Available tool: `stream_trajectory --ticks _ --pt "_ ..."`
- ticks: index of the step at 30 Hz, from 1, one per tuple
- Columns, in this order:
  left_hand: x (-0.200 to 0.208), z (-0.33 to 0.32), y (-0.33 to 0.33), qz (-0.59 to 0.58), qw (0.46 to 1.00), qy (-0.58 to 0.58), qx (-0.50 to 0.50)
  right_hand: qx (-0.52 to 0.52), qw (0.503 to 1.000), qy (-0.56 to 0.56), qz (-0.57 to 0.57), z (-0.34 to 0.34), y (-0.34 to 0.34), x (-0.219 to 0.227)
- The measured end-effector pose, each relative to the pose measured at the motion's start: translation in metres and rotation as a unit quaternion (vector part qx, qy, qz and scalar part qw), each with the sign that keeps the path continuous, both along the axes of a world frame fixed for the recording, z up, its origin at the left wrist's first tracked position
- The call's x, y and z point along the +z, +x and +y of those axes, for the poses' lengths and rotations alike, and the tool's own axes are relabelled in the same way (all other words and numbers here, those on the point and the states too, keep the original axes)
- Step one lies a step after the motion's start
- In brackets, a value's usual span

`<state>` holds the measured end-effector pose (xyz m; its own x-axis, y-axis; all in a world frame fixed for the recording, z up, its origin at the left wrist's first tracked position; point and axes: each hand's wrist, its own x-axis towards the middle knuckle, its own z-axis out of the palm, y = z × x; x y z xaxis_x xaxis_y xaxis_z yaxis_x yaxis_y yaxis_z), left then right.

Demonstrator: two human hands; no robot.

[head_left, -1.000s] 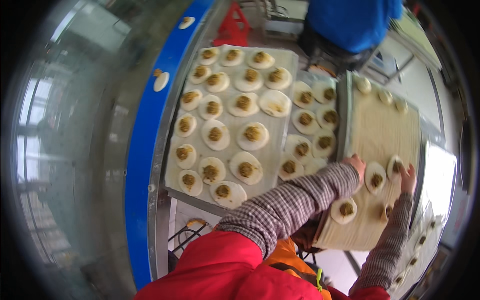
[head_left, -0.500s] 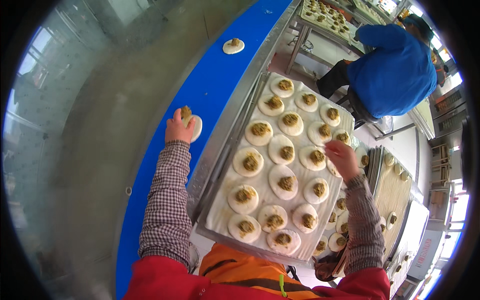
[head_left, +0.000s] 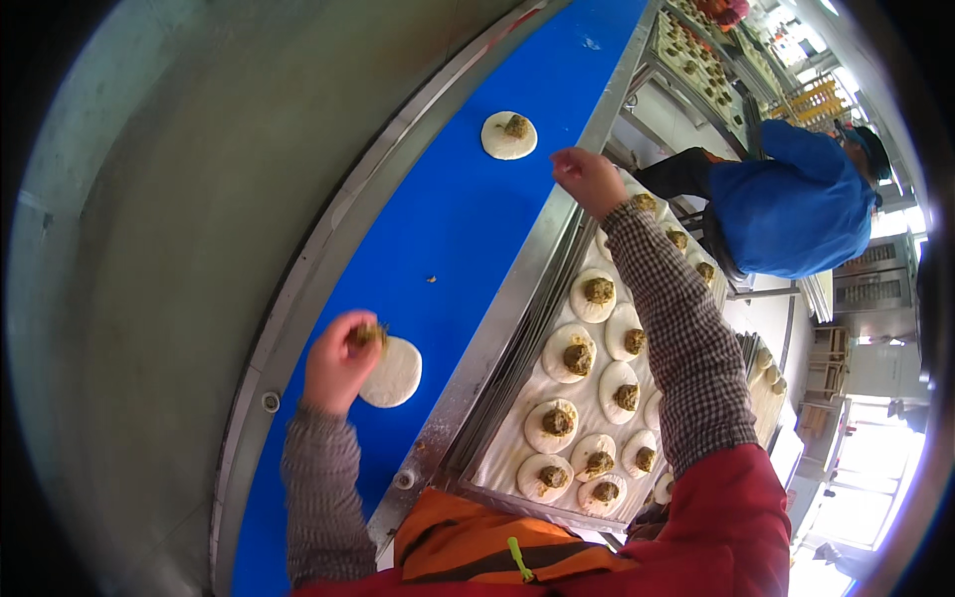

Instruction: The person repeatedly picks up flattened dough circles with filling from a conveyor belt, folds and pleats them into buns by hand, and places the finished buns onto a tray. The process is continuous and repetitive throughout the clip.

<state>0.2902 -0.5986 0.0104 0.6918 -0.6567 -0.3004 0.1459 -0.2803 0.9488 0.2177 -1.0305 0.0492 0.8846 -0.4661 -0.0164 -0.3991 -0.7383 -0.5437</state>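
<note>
My left hand [head_left: 336, 361] is closed, its fingers pinching a clump of brownish-green filling [head_left: 367, 335]. Partly behind that hand, a flat white dough round [head_left: 394, 374] lies on the blue conveyor belt [head_left: 453, 234]. Farther up the belt sits another dough round [head_left: 508, 142] bearing a lump of filling [head_left: 516, 126]. Close to it, above the belt's right edge, is my right hand [head_left: 589, 183]. Its fingers are curled together, and whatever they may hold is hidden. My right forearm covers part of a cloth-lined tray [head_left: 505, 460] with several filled dough rounds.
A metal rail [head_left: 438, 423] runs between belt and tray. Small crumbs [head_left: 431, 280] lie on the belt. A person in blue [head_left: 791, 214] is at the right, near another table of filled dough rounds [head_left: 693, 60]. Stacked trays [head_left: 761, 388] stand beyond my right arm.
My right hand has moved from over the tray to the belt's right edge. The left hand still pinches filling beside the nearer dough round. My view has shifted, bringing the belt's far rim into sight.
</note>
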Motion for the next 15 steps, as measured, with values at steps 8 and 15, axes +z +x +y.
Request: stream_trajectory --ticks 8,15 --pt "0.008 0.084 -0.069 -0.259 0.944 0.197 -0.052 0.229 0.958 -0.172 0.026 0.026 0.076 -0.027" --pt "-0.010 0.172 -0.078 -0.204 0.932 0.300 -0.024 0.247 0.957 -0.048 0.148 0.076 0.076 -0.034"
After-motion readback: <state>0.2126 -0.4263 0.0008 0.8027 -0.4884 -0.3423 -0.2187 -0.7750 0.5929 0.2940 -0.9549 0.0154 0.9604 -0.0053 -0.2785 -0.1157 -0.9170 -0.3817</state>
